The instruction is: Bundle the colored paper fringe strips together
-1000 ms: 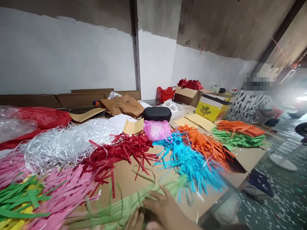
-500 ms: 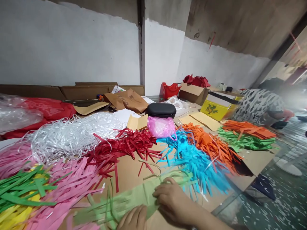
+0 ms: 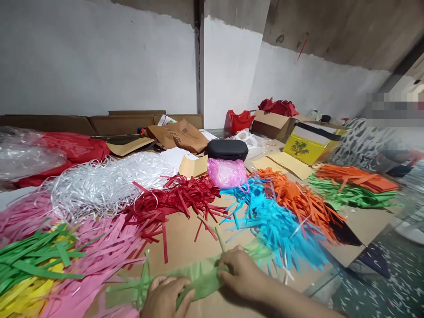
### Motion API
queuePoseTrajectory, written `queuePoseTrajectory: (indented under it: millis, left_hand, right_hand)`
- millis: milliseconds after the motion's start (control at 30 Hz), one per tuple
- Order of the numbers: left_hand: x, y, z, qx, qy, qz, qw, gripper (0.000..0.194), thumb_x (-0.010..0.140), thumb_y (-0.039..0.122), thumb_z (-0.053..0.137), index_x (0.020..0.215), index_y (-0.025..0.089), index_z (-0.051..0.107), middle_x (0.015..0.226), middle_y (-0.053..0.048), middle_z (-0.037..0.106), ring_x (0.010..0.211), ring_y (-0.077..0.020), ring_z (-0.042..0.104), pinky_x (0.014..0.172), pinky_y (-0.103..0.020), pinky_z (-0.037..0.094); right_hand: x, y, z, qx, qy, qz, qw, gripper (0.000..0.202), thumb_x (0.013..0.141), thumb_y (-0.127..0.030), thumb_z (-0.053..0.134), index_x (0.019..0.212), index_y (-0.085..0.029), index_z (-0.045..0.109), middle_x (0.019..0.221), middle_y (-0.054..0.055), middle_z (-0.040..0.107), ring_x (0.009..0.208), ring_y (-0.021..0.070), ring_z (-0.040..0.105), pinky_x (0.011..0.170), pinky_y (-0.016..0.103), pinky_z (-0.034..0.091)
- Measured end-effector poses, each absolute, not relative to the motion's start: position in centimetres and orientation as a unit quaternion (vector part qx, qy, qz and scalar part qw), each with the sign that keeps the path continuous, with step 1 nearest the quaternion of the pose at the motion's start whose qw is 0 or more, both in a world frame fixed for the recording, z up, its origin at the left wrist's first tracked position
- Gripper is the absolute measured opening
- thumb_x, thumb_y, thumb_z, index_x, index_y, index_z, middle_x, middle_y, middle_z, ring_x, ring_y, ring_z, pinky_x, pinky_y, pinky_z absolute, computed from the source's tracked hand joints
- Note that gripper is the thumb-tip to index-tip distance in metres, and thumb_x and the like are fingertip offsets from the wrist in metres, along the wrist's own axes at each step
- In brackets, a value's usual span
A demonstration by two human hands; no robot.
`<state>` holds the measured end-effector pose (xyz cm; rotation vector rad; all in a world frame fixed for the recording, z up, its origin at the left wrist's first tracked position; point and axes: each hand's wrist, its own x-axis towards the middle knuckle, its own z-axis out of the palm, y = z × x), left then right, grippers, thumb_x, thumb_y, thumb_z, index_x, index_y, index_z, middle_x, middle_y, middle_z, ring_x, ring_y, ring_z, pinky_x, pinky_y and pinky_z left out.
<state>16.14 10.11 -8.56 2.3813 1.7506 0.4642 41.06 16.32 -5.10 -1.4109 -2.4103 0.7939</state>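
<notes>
Two bare hands work on pale green strips (image 3: 202,283) laid flat on cardboard (image 3: 190,240), well in front of a black case (image 3: 227,149). In the last second the hands have parted. They were bunched together; now the left hand (image 3: 169,292) has shifted away from the right hand (image 3: 239,270), and the strips, loose and blurred before, show as a smoother band between them. The view has also swung a little left, so the case sits further right in it. The change suggests the strips are under better control, held at two places rather than one.

The left hand is curled over the band, thumb and fingers apparently pinching it, nearer the wearer than the right and left of the case. The right hand, straight out in front of the case and slightly to its right, is bent with its fingertips closed on the band; their exact contact is hidden. The strips run under and between both hands, with loose ends beyond each.

Just in front of the case is a pink bag (image 3: 228,173). Red strips (image 3: 183,194) lie to the case's front left, blue strips (image 3: 276,221) to its front right.
</notes>
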Motion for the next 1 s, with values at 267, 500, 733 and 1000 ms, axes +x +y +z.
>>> queuePoseTrajectory:
  millis: [267, 500, 733, 1000]
  left_hand:
    - [17.2, 12.6, -8.4, 0.754, 0.650, 0.096, 0.017, 0.029, 0.097, 0.034, 0.050, 0.080, 0.027, 0.072, 0.061, 0.001, 0.074, 0.065, -0.0268, 0.069, 0.065, -0.034, 0.047]
    - [17.4, 12.3, -9.1, 0.773, 0.623, 0.107, -0.039, 0.032, 0.100, 0.034, 0.046, 0.076, 0.026, 0.066, 0.058, 0.003, 0.070, 0.059, -0.0246, 0.067, 0.063, -0.035, 0.043]
    - [17.5, 12.3, -9.5, 0.775, 0.617, 0.125, -0.054, 0.022, 0.099, 0.028, 0.051, 0.081, 0.025, 0.064, 0.065, 0.003, 0.071, 0.063, -0.0212, 0.068, 0.071, -0.036, 0.042]
    - [17.6, 12.1, -8.2, 0.839, 0.493, 0.217, -0.077, 0.027, 0.075, 0.008, 0.059, 0.087, 0.030, 0.069, 0.087, 0.006, 0.074, 0.095, -0.0191, 0.061, 0.111, -0.041, 0.025]
  right_hand:
    - [39.3, 16.8, -6.8, -0.518, -0.824, 0.195, 0.121, 0.016, 0.088, -0.027, 0.060, 0.074, -0.018, 0.063, 0.079, 0.007, 0.073, 0.079, 0.0207, 0.061, 0.083, 0.037, 0.029]
    - [39.7, 17.1, -7.9, -0.501, -0.834, 0.182, 0.143, 0.012, 0.080, -0.025, 0.062, 0.071, -0.019, 0.059, 0.078, 0.003, 0.070, 0.079, 0.0196, 0.060, 0.080, 0.035, 0.029]
    - [39.4, 17.3, -7.9, -0.522, -0.814, 0.211, 0.142, 0.011, 0.081, -0.023, 0.064, 0.072, -0.019, 0.059, 0.075, 0.002, 0.069, 0.077, 0.0197, 0.060, 0.080, 0.036, 0.032]
    - [42.7, 16.8, -3.7, -0.287, -0.944, 0.089, 0.138, 0.020, 0.096, -0.038, 0.066, 0.109, -0.023, 0.070, 0.143, 0.007, 0.061, 0.143, 0.0322, 0.040, 0.120, 0.056, 0.018]
